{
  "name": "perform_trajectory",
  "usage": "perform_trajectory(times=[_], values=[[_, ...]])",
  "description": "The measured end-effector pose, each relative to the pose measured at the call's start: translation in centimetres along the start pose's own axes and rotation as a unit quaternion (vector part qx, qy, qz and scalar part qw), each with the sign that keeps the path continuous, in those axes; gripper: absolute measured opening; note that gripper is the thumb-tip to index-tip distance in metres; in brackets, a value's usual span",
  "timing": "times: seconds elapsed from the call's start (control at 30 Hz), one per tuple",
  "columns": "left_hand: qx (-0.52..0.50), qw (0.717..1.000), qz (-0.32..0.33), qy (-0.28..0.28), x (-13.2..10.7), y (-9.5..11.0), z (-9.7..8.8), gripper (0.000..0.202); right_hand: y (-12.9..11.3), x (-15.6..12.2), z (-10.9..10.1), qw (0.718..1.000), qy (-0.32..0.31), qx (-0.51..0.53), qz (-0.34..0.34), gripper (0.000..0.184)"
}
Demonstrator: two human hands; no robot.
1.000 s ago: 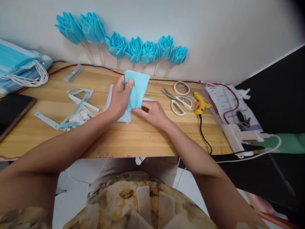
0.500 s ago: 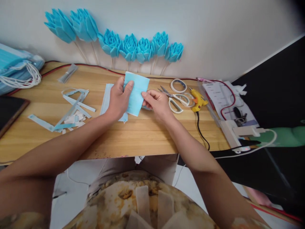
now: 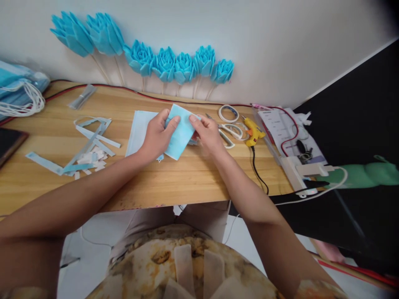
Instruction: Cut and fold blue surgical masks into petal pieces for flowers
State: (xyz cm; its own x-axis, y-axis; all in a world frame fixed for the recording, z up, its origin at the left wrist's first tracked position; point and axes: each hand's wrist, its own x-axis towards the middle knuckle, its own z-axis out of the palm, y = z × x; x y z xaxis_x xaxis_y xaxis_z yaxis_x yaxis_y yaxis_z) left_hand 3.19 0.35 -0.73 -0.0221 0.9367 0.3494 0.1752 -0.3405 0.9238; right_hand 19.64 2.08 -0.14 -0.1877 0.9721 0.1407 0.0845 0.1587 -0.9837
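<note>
Head view: the left hand (image 3: 156, 137) pinches the blue sheet (image 3: 181, 133) with the thumb on top and the fingers closed beneath. The right hand (image 3: 208, 135) grips the same sheet at its 3 o'clock edge and is slightly blurred. The sheet is tilted and raised just above the table (image 3: 187, 178), near the centre.

A second, paler sheet (image 3: 139, 131) lies flat under the left hand, partly covered by it.

Containers:
- A clear tray (image 3: 276, 143) sits at 3 o'clock of the hands. It holds a printed page (image 3: 279, 124), a loop of red cable (image 3: 291, 135) and a dark bunch (image 3: 301, 150), which is too small to identify.
- A clear wrapper at 9 o'clock holds a stack of masks (image 3: 18, 89). The picture edge cuts it off.

Other items:
- The scissors (image 3: 229, 133) lie just beside the right hand, which partly hides them.
- The tape roll (image 3: 228, 113) and the yellow glue gun (image 3: 253, 132) lie at 2 o'clock.
- The cut strips (image 3: 84, 145) lie at 9 o'clock.
- Blue paper flowers (image 3: 174, 66) lean on the wall at 12 o'clock.
- A dark flat slab (image 3: 8, 141) at 9 o'clock is cropped.
</note>
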Motion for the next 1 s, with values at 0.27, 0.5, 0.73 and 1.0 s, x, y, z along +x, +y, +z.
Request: perform_trajectory(times=[0.27,0.5,0.73,1.0], values=[[0.033,0.998,0.007,-0.057,-0.3,0.7,0.0,0.03,-0.6,0.3,-1.4,0.997,0.029,-0.041,-0.056,0.051],[0.067,0.991,0.005,-0.114,-0.6,0.7,0.2,0.029,-0.6,-0.1,-1.1,0.987,0.025,-0.124,-0.102,0.04],[0.06,0.991,-0.025,-0.113,-0.1,0.5,-0.1,0.034,-0.4,0.8,-2.5,0.971,0.139,-0.126,-0.147,0.042],[0.03,0.993,-0.036,-0.105,0.0,0.6,-0.4,0.041,0.0,1.4,-3.4,0.959,0.178,-0.155,-0.154,0.045]])
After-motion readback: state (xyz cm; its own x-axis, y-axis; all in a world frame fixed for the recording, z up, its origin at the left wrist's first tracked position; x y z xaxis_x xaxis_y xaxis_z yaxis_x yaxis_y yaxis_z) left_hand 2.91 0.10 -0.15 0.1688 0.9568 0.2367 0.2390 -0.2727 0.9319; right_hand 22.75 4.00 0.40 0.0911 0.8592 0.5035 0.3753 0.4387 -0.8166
